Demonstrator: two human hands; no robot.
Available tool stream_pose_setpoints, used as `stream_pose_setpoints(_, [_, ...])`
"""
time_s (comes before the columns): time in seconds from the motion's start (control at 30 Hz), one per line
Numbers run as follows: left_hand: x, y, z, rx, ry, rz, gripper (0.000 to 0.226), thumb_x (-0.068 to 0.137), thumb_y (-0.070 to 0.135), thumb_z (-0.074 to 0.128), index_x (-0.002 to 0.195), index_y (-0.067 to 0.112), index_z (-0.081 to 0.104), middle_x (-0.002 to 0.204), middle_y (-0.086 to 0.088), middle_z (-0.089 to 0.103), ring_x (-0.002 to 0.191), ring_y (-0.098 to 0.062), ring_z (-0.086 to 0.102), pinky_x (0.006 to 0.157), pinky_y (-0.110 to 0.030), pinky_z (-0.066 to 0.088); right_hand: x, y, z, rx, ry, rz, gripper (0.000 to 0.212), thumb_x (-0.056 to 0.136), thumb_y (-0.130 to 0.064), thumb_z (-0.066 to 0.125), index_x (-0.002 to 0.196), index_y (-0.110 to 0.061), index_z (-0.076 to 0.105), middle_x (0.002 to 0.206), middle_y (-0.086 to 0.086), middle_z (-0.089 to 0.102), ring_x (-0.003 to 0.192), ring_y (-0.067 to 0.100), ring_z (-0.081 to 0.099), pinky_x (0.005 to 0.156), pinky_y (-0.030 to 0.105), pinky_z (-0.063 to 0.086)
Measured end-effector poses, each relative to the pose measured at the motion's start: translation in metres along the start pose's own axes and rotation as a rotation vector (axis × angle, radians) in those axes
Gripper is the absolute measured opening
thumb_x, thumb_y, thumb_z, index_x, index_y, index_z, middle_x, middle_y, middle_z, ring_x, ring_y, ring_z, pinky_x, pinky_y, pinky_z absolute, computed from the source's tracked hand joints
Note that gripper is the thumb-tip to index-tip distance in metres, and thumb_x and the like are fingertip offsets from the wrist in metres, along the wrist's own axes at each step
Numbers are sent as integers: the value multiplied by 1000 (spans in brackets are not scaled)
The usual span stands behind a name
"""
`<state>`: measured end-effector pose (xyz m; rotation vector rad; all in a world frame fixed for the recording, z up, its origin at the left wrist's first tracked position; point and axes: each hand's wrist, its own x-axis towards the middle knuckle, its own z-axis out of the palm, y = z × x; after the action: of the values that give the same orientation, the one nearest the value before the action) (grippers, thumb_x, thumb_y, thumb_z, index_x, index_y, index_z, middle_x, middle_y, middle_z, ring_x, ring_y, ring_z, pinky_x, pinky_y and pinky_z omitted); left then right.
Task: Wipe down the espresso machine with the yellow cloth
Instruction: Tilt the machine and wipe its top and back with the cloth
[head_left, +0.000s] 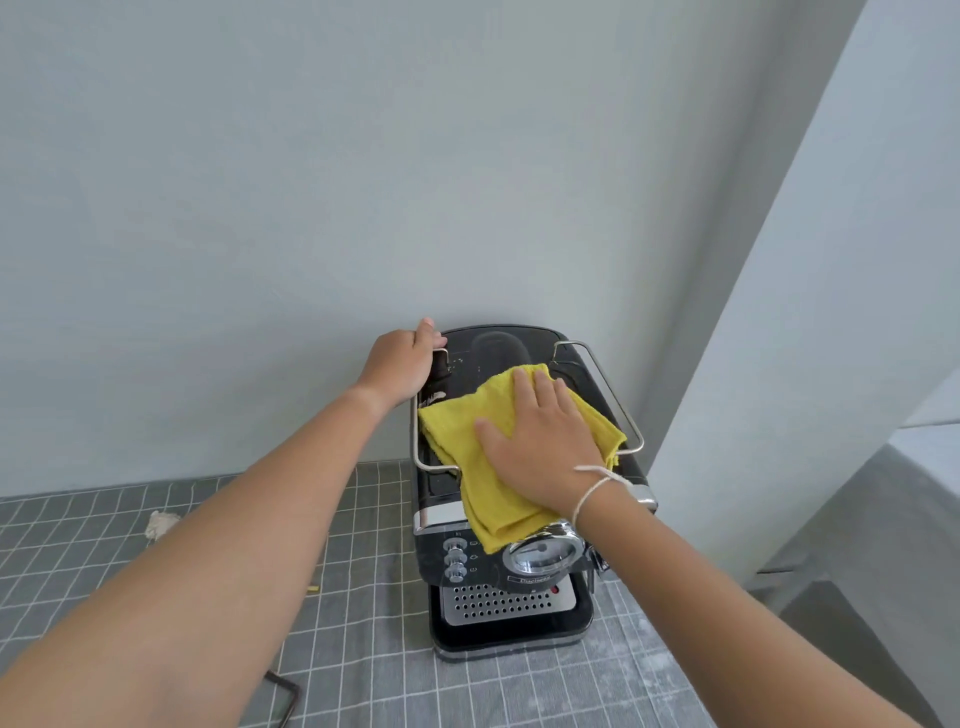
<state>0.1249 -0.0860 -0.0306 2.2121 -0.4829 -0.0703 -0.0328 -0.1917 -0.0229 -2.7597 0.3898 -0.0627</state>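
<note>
Right hand grip: the right hand (540, 447) lies flat with fingers straight and slightly spread, pressing down on the yellow cloth (483, 467); nothing is clenched, the palm simply bears on the fabric.
Left hand grip: the left hand (402, 364) is curled over the back left corner of the espresso machine (519, 571), thumb showing at the rear edge, fingers wrapped down the side out of sight.
Yellow cloth: folded and rumpled, spread over the top of the machine between the two rails, its front end hanging over the front edge and touching the round chrome gauge (543, 553).
Espresso machine: black, upright, set against the wall (311, 182); its glossy top shows behind the cloth.
Rail: a chrome wire rail (608, 389) runs along the right side of the top, another along the left and front, partly under the cloth.
Front panel: three chrome buttons (455, 558) stacked left of the gauge, a perforated metal drip tray (506, 603) below.
Wrist: a pale string bracelet (597, 486) circles the right wrist.
Surface: grey cloth with a white grid (156, 525) carries the machine; a small crumpled pale scrap (161, 522) lies well to the left.
</note>
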Motion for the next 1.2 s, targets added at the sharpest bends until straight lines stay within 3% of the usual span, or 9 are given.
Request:
stream_pose_setpoints(0.17, [2,-1,1,36,8,11,52,102,28,20,117,5,64,131,-6,58,130,-17,44,106,-19,24,35,3,-5,75,31,290,76,94,-53,24,149,-3,5,157,16,2,145,29,0,117,38,1])
stream_pose_setpoints(0.33, [1,-1,0,42,4,19,52,102,29,19,118,6,64,132,-5,58,130,-17,44,106,-20,24,60,13,-12,154,46,433,78,92,-54,25,148,-3,7,157,13,10,146,27,3,117,41,-2])
stream_pose_setpoints(0.67, [1,-3,3,27,20,24,52,102,28,20,117,5,64,131,-6,59,130,-17,45,104,-19,25,16,0,0,-5,2,207,78,94,-54,23,149,-3,0,158,13,-3,146,26,-3,118,37,0])
stream_pose_setpoints(1.03, [1,-1,3,45,-6,19,52,102,30,19,120,6,62,133,-5,57,131,-17,43,105,-20,24,70,4,-9,138,48,442,83,92,-55,26,147,2,3,157,15,4,146,26,3,118,36,2])
stream_pose_setpoints(1.2, [-1,-2,1,46,-1,13,52,102,30,19,120,7,62,133,-4,57,130,-17,44,104,-19,24,64,6,-13,131,36,402,87,90,-61,25,147,1,3,157,15,5,146,26,4,118,36,4])
